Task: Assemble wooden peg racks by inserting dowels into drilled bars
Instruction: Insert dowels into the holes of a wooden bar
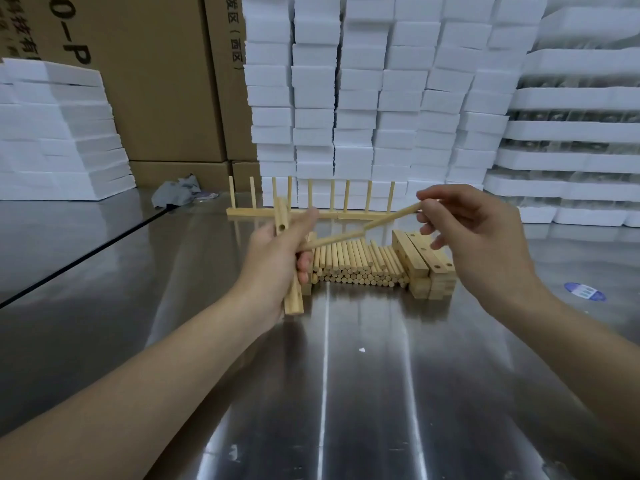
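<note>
Their left hand is wrapped round a pale, square-section wooden drilled bar, holding it nearly upright just left of frame centre with one hole showing above the thumb. The right hand, right of centre, pinches the far end of a slim, round, light wooden dowel between thumb and fingertips, its other fingers loosely spread. The dowel slants down-left until its tip is lost among the left fingers at the bar. I'd say this is the insertion step: a peg is being brought to a hole, and next the tip has to be lined up square with it and pushed straight in while the left hand holds the bar firm. A fork midway along the stick hints at a second dowel, though I cannot be sure. Counting: one bar in hand. Behind it, at centre, lies a pile of loose dowels, dozens, too many to count. To the right of the pile is a stack of spare drilled bars, two plain on top and the rest unclear. Farther back stands a finished peg rack with nine upright pegs showing. All of it sits on a shiny steel table. White foam blocks are stacked along the top, brown cardboard boxes stand upper left, and a crumpled grey cloth lies below them.
</note>
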Demonstrator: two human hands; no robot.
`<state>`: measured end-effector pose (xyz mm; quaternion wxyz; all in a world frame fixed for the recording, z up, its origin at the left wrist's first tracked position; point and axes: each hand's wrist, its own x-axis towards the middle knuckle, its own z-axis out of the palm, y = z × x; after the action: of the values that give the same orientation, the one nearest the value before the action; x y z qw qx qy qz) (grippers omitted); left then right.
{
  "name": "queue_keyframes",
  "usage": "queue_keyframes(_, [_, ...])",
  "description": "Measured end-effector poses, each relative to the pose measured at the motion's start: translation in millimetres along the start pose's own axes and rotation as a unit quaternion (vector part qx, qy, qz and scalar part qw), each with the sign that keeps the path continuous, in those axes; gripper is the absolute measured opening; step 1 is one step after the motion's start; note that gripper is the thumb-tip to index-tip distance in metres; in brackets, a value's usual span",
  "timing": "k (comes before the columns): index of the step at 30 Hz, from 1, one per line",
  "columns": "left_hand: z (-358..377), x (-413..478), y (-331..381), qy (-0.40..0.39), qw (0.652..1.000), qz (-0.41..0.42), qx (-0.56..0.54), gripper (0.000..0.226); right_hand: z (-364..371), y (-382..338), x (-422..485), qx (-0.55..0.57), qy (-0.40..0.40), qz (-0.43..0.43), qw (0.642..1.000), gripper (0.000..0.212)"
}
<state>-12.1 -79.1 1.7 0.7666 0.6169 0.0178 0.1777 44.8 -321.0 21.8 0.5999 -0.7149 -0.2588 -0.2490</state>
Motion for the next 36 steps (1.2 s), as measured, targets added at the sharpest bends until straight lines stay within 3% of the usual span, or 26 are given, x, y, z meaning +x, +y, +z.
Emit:
queue_keyframes(2, [1.9, -1.8, 0.0, -0.044, 0.998, -0.001, 0.040, 0.035, 1.5, -4.2, -1.2, 0.072, -0.017, 0.035, 0.997, 0.015])
queue_keyframes(6, [5.9, -4.5, -1.4, -0.085, 0.995, 0.008, 0.054, 0.039, 7.0, -4.1, -5.0, 0.115, -0.054, 0.052, 0.991, 0.015])
queue_keyframes(10, [3.3, -1.9, -4.0, -0.083, 0.992, 0.048, 0.083, 0.024, 9.0, -0.9, -9.5, 0.103, -0.090, 0.027, 0.990, 0.013])
queue_keyframes(17, [-0.2, 0.5, -8.6, -0.096, 0.987, 0.054, 0.119, 0.009, 9.7, 2.7, -11.9, 0.091, -0.085, 0.022, 0.992, 0.014])
queue_keyframes(21, [0.3, 0.6, -11.3, -0.114, 0.981, 0.062, 0.146, 0.012, 7.9, 0.7, -13.7, 0.031, -0.130, 0.014, 0.991, 0.006])
queue_keyframes(24, [2.7, -2.6, -12.5, -0.141, 0.976, 0.066, 0.155, 0.017, 9.6, 0.0, -17.7, -0.125, -0.220, -0.043, 0.966, 0.008])
queue_keyframes(26, [5.6, -4.8, -13.0, -0.155, 0.974, 0.058, 0.155, 0.027, 14.4, -0.9, -21.4, -0.185, -0.234, -0.066, 0.952, 0.012])
queue_keyframes(29, [8.8, -6.9, -13.2, -0.164, 0.974, 0.040, 0.153, 0.038, 17.3, -5.8, -24.3, -0.194, -0.228, -0.082, 0.951, 0.011])
queue_keyframes(33, [8.3, -7.7, -12.9, -0.183, 0.974, 0.027, 0.129, 0.038, 19.0, -8.5, -25.7, -0.200, -0.246, -0.101, 0.943, 0.021])
queue_keyframes(36, [8.2, -8.7, -12.5, -0.203, 0.972, 0.022, 0.115, 0.035, 20.9, -10.0, -28.6, -0.185, -0.215, -0.116, 0.952, 0.022])
